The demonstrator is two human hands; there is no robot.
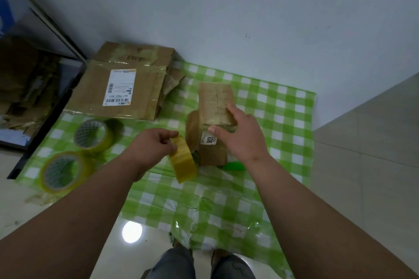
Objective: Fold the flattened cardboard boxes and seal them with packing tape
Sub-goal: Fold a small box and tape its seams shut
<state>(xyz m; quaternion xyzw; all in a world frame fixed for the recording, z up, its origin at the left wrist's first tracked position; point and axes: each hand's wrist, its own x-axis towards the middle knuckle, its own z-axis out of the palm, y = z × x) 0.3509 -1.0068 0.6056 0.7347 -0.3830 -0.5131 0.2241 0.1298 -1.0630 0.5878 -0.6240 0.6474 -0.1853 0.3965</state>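
Observation:
A small folded cardboard box (pixel 215 102) stands on the green checked sheet (pixel 278 106), with shiny tape over its top and a white sticker on its near face. My right hand (pixel 240 133) grips the box's near top edge, thumb on the sticker. My left hand (pixel 152 147) holds a yellowish roll of packing tape (pixel 183 161) just left of the box's near corner; the roll sits close against the box. A stack of flattened cardboard boxes (pixel 122 90) lies at the sheet's far left, the top one bearing a white shipping label.
Two more tape rolls (pixel 93 135) (pixel 62 172) lie on the sheet's left edge. A dark bin of cardboard scraps (pixel 27 88) stands further left. A green object (pixel 233 166) peeks out under my right wrist. Walls close off the back and right.

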